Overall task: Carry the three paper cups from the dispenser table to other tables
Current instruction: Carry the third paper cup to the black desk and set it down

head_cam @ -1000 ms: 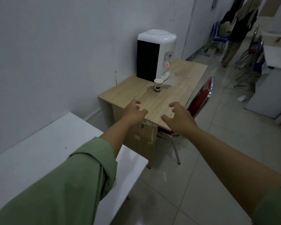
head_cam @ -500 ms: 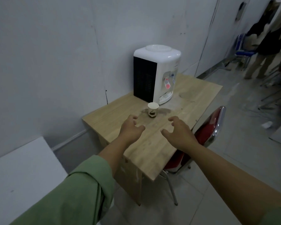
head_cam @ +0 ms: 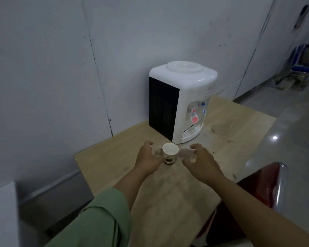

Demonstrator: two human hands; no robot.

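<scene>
One white paper cup (head_cam: 170, 152) with a dark printed band stands upright on the wooden dispenser table (head_cam: 103, 157), just in front of the white and black water dispenser (head_cam: 181, 98). My left hand (head_cam: 147, 158) is at the cup's left side, fingers curled and apart, touching or nearly touching it. My right hand (head_cam: 201, 161) hovers a little to the cup's right, fingers spread, a gap between it and the cup. Only this one cup is in view.
A grey wall runs behind the table. A red chair with a chrome frame (head_cam: 268, 186) is tucked at the table's right side. A white table corner (head_cam: 0, 211) shows at the lower left. Blue chairs (head_cam: 300, 66) stand far right on the tiled floor.
I have come closer to the dispenser table. Both hands have moved forward to either side of the cup, the left one now right beside it.
</scene>
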